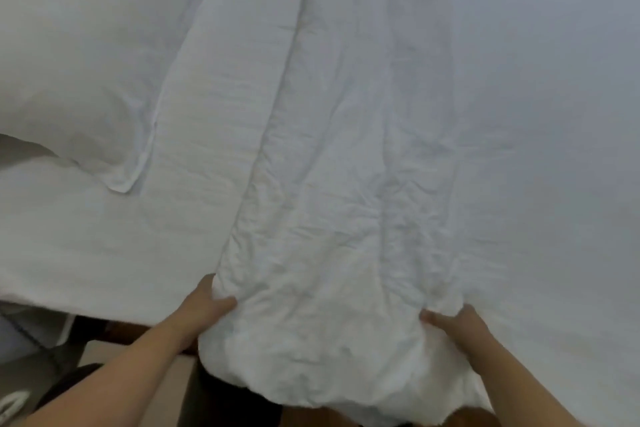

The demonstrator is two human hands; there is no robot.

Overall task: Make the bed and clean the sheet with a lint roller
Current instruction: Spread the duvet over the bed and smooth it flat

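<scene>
A white, wrinkled duvet [346, 184] lies across the bed and fills the middle and right of the view. Its near edge hangs bunched over the bed's front side. My left hand [207, 305] grips the duvet's left fold at the bed edge, thumb on top. My right hand [453, 322] grips the bunched cloth further right, fingers buried in the folds. A white pillow [86, 80] lies at the upper left, on the white fitted sheet [104, 236]. No lint roller is in view.
The bed's near edge [86, 305] runs along the lower left. Below it are a beige floor [166, 388], a dark object [62, 388] and a grey and white item [20, 340] at the far left.
</scene>
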